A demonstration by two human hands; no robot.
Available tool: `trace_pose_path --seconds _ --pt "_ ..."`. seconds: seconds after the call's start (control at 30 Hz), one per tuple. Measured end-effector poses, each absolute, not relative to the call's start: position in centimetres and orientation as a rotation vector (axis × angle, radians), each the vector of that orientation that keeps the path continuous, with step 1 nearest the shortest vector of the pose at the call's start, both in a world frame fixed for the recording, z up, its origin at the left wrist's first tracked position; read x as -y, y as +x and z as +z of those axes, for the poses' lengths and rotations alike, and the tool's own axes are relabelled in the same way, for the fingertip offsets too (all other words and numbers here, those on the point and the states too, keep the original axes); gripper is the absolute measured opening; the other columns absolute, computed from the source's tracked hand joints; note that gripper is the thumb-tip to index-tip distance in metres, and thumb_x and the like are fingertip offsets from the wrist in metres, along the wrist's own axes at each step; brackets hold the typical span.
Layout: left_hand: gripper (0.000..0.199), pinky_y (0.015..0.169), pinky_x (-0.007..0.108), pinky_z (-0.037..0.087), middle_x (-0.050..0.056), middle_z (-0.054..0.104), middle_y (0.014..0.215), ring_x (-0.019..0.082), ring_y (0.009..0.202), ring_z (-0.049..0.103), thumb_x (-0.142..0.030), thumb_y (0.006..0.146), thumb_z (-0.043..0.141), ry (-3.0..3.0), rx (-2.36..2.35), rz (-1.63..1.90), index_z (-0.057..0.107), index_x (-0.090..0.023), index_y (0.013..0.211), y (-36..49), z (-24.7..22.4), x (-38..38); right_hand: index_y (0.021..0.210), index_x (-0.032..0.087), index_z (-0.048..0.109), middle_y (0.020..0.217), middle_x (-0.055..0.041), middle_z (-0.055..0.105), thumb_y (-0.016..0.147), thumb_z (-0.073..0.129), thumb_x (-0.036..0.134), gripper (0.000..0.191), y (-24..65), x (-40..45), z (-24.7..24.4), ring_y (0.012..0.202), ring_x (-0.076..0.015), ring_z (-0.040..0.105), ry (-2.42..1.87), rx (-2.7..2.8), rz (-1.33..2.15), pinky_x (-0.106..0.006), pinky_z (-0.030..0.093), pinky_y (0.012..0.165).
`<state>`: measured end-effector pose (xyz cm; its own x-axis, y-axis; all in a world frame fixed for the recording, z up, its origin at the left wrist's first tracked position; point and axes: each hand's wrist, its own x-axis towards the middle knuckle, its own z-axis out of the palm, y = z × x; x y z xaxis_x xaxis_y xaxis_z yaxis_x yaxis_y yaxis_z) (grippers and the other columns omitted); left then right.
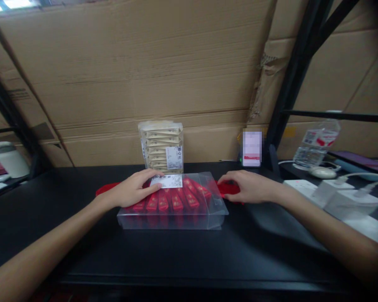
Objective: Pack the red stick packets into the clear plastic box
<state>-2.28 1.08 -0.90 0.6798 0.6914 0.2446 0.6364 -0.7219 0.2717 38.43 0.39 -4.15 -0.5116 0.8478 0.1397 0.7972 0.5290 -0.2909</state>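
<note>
Atop the clear box (173,209), left hand (137,187) flat; right hand (244,186) pinching red material (229,191).

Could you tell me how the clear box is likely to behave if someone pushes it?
The clear box would probably slide rather than tip, since it lies low and wide. Its thin, clear walls look likely to flex if squeezed. The red packets inside might shift a little, as they lean at different angles.
</note>
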Motion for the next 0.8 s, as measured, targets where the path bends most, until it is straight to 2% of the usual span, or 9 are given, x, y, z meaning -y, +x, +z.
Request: trace_pose_path --seconds 0.1,0.23,0.37,0.5,0.67,0.73,0.8 --pt "0.044 0.110 0.045 0.045 0.010 0.062 0.144 0.028 0.130 0.059 -0.049 0.106 0.050 2.721 -1.093 0.488 0.057 -0.025 0.142 -2.3 -0.9 -1.1 0.122 0.021 0.075 0.117 -0.0117 0.076 0.085 0.069 0.039 0.042 38.4 -0.7 -4.2 0.104 -0.0315 0.071 -1.433 2.450 0.227 -0.044 0.053 0.094" --pt "0.044 0.111 0.044 0.046 0.009 0.062 0.144 0.028 0.130 0.059 -0.049 0.106 0.050 2.713 -1.096 0.493 0.057 -0.026 0.142 -2.3 -0.9 -1.1 0.124 0.022 0.074 0.125 -0.0110 0.074 0.094 0.059 0.039 0.037 37.9 -0.4 -3.4 0.112 -0.0318 0.069 -1.367 2.319 0.140 -0.046 0.052 0.099" --pt "0.043 0.111 0.045 0.045 0.009 0.062 0.144 0.028 0.130 0.059 -0.048 0.106 0.050 2.714 -1.092 0.488 0.057 -0.025 0.142 -2.2 -0.8 -1.1 0.116 0.025 0.077 0.122 -0.0079 0.075 0.097 0.055 0.033 0.030 37.3 0.0 -2.7 0.108 -0.0294 0.069 -1.258 2.247 0.252 -0.045 0.052 0.097" --pt "0.043 0.111 0.045 0.045 0.009 0.061 0.145 0.028 0.131 0.058 -0.048 0.106 0.050 2.714 -1.092 0.487 0.057 -0.026 0.142 -2.2 -0.8 -1.0 0.108 0.025 0.076 0.113 -0.0061 0.077 0.098 0.057 0.040 0.027 36.8 0.1 -2.6 0.102 -0.0284 0.070 -1.203 2.148 0.477 -0.043 0.053 0.091" --pt "0.043 0.110 0.045 0.045 0.010 0.061 0.144 0.028 0.130 0.059 -0.048 0.106 0.050 2.716 -1.090 0.484 0.056 -0.025 0.143 -2.3 -0.8 -1.1 0.091 0.022 0.078 0.094 -0.0066 0.078 0.096 0.058 0.051 0.035 36.7 0.5 -2.2 0.085 -0.0255 0.070 -1.287 2.083 0.520 -0.038 0.052 0.077" --pt "0.043 0.111 0.044 0.045 0.010 0.061 0.144 0.028 0.130 0.058 -0.048 0.106 0.050 2.715 -1.089 0.482 0.056 -0.025 0.143 -2.3 -0.9 -1.1 0.093 0.021 0.078 0.092 -0.0066 0.077 0.092 0.063 0.050 0.033 36.7 0.7 -2.0 0.078 -0.0239 0.069 -1.314 2.070 0.594 -0.036 0.053 0.069" --pt "0.043 0.112 0.044 0.044 0.010 0.060 0.145 0.027 0.131 0.058 -0.048 0.107 0.050 2.717 -1.086 0.479 0.055 -0.025 0.143 -2.3 -0.9 -1.2 0.101 0.021 0.076 0.095 -0.0059 0.077 0.087 0.067 0.042 0.027 36.7 0.9 -2.1 0.078 -0.0230 0.069 -1.305 2.078 0.699 -0.034 0.053 0.067"
